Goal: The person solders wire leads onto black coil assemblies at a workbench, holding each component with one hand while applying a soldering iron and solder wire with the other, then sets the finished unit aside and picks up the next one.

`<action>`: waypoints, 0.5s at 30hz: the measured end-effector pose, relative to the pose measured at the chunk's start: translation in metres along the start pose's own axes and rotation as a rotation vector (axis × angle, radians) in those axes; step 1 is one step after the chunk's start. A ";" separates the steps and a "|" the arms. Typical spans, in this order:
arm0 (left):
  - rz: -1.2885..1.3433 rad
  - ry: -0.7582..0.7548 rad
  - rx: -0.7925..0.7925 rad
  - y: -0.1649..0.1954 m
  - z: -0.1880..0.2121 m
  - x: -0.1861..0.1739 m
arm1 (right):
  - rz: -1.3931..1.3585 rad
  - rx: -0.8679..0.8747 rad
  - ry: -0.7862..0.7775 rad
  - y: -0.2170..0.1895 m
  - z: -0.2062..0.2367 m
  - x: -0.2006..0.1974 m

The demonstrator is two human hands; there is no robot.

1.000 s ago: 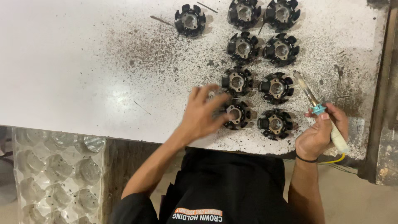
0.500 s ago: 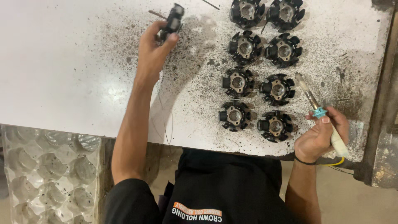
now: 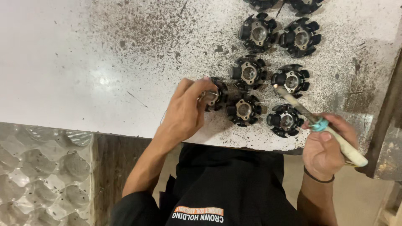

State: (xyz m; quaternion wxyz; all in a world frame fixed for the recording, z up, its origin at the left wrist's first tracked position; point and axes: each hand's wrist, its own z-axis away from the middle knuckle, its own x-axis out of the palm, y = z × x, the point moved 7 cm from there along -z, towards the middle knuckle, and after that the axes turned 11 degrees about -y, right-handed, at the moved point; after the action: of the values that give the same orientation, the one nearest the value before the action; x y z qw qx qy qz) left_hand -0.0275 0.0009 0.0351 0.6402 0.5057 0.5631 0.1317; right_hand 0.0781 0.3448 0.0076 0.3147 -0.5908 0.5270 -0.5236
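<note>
My left hand (image 3: 184,113) grips a black round coil part (image 3: 217,94) and holds it on the white table (image 3: 83,62), just left of a grid of the same parts. Its nearest neighbour (image 3: 244,109) touches or almost touches it. My right hand (image 3: 324,146) holds a soldering iron (image 3: 297,106) by its pale handle with a teal collar. The iron's tip points up and left, over the coil part (image 3: 292,80) in the right column. Another coil part (image 3: 285,120) lies just under the iron's shaft.
More black coil parts (image 3: 257,32) stand in two columns toward the table's far edge. The tabletop is speckled with dark debris around them. A clear plastic moulded tray (image 3: 37,175) lies below the table at lower left. A dark metal frame (image 3: 389,125) runs along the right side.
My left hand reached to the far side of the table, picked up a lone coil part and brought it back beside the near row. My right hand's iron has swung toward the right column.
</note>
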 end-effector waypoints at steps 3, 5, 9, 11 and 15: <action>-0.175 -0.014 0.145 0.008 -0.023 0.017 | 0.131 0.039 -0.056 0.002 -0.007 0.023; -0.210 0.050 0.125 0.005 -0.038 0.024 | 0.307 0.001 -0.097 -0.001 -0.015 0.037; -0.199 0.089 0.040 0.000 -0.049 0.031 | 0.646 -0.032 -0.201 -0.005 -0.029 0.058; -0.190 0.072 0.065 0.002 -0.048 0.030 | 0.695 -0.023 -0.209 -0.005 -0.035 0.063; -0.191 0.066 0.111 0.004 -0.043 0.027 | 0.686 0.006 -0.170 -0.003 -0.041 0.070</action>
State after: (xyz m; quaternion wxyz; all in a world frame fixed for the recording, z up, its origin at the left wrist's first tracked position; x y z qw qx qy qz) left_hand -0.0540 0.0436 0.0286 0.6019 0.4798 0.6360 0.0554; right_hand 0.0326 0.2863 0.0411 0.5165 -0.4199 0.6653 -0.3380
